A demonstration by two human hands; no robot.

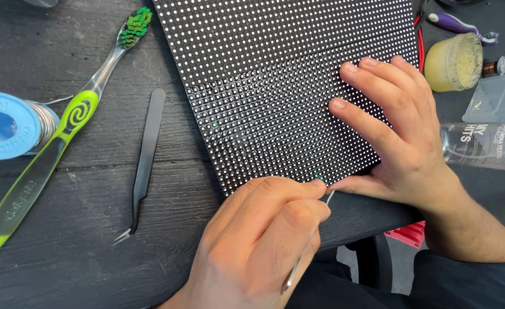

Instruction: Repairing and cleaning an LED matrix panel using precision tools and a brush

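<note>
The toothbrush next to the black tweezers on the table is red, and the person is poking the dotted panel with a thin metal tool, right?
Not quite. The head view shows the toothbrush is lime green and clear with green bristles, not red. It does lie next to the black tweezers, and the left hand pokes a thin metal tool at the dotted panel.

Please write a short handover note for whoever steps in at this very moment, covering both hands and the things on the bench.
Left hand: pinches a thin metal tool, tip at the near edge of the LED panel.
Right hand: flat on the panel, fingers spread, thumb beside the tool tip.
Bench: black tweezers, green toothbrush and solder spool lie left of the panel; a yellowish jar and a clear bottle sit to its right.
Done: cannot tell.
Left: work at the near edge appears under way.
</note>
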